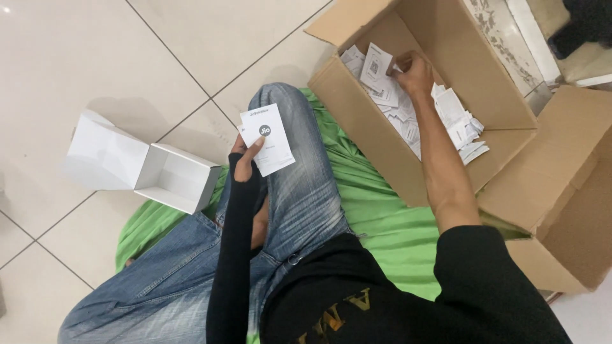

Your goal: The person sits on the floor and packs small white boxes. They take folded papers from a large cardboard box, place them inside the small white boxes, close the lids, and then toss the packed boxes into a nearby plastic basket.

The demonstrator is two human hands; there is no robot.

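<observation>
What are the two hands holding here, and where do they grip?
Left hand pinches a small white card by its lower left edge. Right hand reaches among paper slips in the cardboard box; its grip is hidden.

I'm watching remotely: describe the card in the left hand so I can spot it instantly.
Start at the bent knee in faded blue jeans at the centre. Just left of it, the left hand in a black sleeve holds a small white rectangular paper card upright. Unlike the loose white slips in the open brown cardboard box, it bears a dark round mark.

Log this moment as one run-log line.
left hand: holds white cards over knee | right hand: in cardboard box, on paper slips | open white box: on floor
</observation>
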